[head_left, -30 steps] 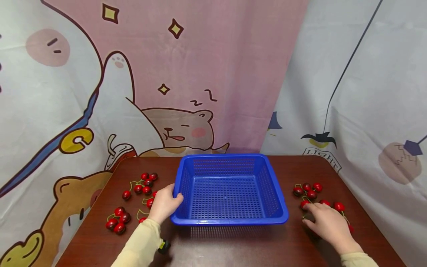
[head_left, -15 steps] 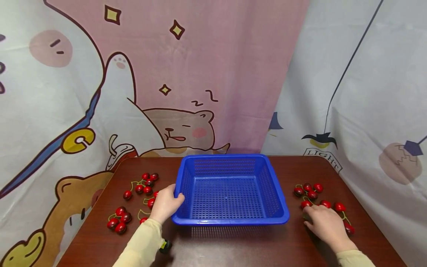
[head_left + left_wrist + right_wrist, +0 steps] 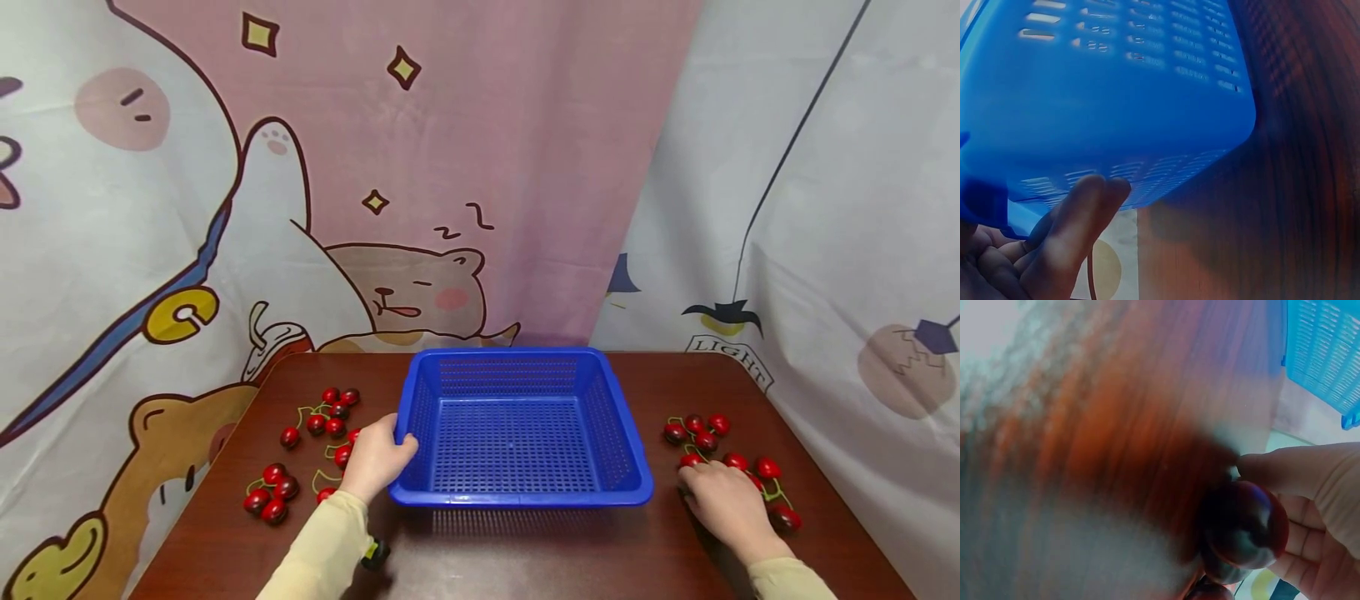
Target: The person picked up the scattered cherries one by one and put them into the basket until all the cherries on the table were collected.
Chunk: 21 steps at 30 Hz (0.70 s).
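Observation:
A blue perforated plastic basket (image 3: 521,499) stands mid-table. My left hand (image 3: 375,458) grips its left rim, thumb over the edge; from the left wrist, its fingers (image 3: 1075,231) lie along the outside of the basket wall (image 3: 1110,119). At the right, my right hand (image 3: 723,504) is low over the table among red cherries with green stems. Close up in the right wrist view, a dark red cherry (image 3: 1244,525) sits at the thumb and curled fingers, which pinch at its stem. More cherries (image 3: 785,517) lie beside this hand, and another bunch (image 3: 693,432) lies beyond it.
Left of the basket lie several cherry bunches, one at the back (image 3: 334,412), one nearer the front (image 3: 272,493), others partly behind the left hand. A small black and green object (image 3: 374,553) shows by the left sleeve. A printed curtain (image 3: 555,167) hangs behind the table (image 3: 510,558).
My right hand has shifted slightly left and its fingers have closed in, uncovering cherries to its right. My left hand keeps its grip on the basket rim.

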Motion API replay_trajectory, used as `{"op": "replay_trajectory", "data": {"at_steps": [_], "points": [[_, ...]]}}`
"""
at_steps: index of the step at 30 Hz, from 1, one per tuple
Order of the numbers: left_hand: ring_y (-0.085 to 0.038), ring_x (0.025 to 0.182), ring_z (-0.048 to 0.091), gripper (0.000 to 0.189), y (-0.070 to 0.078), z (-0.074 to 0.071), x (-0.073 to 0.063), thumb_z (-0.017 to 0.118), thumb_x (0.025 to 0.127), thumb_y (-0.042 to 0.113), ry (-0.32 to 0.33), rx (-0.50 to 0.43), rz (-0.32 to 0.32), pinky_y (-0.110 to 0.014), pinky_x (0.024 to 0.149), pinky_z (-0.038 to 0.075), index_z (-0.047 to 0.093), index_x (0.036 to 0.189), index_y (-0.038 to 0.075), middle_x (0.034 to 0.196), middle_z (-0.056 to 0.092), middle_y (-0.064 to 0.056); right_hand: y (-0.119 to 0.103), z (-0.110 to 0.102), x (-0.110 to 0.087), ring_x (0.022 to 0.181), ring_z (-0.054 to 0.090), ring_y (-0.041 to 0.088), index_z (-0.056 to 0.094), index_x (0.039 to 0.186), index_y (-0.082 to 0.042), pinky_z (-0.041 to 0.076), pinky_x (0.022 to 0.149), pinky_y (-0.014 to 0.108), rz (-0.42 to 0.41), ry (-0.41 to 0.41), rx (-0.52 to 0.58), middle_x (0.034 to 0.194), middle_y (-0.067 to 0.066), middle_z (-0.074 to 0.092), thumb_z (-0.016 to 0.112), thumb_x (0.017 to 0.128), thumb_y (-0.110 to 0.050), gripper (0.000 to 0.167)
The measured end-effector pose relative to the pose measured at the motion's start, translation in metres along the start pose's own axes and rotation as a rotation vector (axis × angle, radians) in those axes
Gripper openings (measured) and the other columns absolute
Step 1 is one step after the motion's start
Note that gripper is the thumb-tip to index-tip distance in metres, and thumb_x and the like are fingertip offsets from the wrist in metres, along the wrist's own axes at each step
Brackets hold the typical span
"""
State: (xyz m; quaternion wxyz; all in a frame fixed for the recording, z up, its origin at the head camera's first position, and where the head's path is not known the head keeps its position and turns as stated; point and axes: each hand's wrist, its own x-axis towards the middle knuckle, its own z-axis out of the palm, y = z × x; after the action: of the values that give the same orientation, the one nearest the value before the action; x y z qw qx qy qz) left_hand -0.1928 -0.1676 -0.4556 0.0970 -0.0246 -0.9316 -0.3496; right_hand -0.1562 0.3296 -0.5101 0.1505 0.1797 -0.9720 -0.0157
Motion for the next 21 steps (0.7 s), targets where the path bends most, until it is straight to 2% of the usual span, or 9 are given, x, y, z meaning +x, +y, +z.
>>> {"op": "replay_trajectory", "data": {"at_steps": [9,14,17,21], "points": [[-0.024,0.07,0.066,0.023,0.0,0.0,-0.001,0.064,0.084,0.01,0.003,0.007,-0.001,-0.044,0.067,0.056,0.067,0.103,-0.002,0.086,0.071,-0.012,0.001,0.0,0.0,0.063,0.055,0.029,0.058,0.071,-0.013,0.046,0.058,0.047,-0.01,-0.004,-0.008,0.066,0.001,0.058,0.082,0.067,-0.005,0.025],[-0.024,0.069,0.066,0.022,0.001,0.0,-0.001,0.064,0.083,0.01,0.005,0.015,0.004,-0.044,0.067,0.055,0.067,0.102,-0.002,0.085,0.071,-0.012,0.0,-0.009,0.0,0.065,0.057,0.027,0.061,0.072,-0.013,0.048,0.06,0.046,-0.012,0.064,0.015,0.068,0.0,0.059,0.081,0.067,-0.004,0.023],[-0.024,0.069,0.066,0.023,0.0,0.0,0.0,0.064,0.083,0.011,0.001,0.019,0.002,-0.044,0.067,0.055,0.067,0.103,-0.002,0.086,0.071,-0.012,-0.001,-0.016,0.001,0.066,0.059,0.026,0.063,0.074,-0.013,0.049,0.062,0.045,0.01,0.08,0.046,0.069,-0.001,0.059,0.081,0.069,-0.003,0.021],[-0.024,0.069,0.066,0.023,0.0,0.0,0.0,0.063,0.084,0.011,-0.007,0.022,-0.006,-0.044,0.068,0.056,0.066,0.103,-0.003,0.086,0.071,-0.013,-0.002,-0.029,0.006,0.065,0.06,0.024,0.065,0.077,-0.012,0.051,0.062,0.045,0.074,0.038,0.107,0.072,0.0,0.06,0.081,0.072,-0.005,0.018]]}}
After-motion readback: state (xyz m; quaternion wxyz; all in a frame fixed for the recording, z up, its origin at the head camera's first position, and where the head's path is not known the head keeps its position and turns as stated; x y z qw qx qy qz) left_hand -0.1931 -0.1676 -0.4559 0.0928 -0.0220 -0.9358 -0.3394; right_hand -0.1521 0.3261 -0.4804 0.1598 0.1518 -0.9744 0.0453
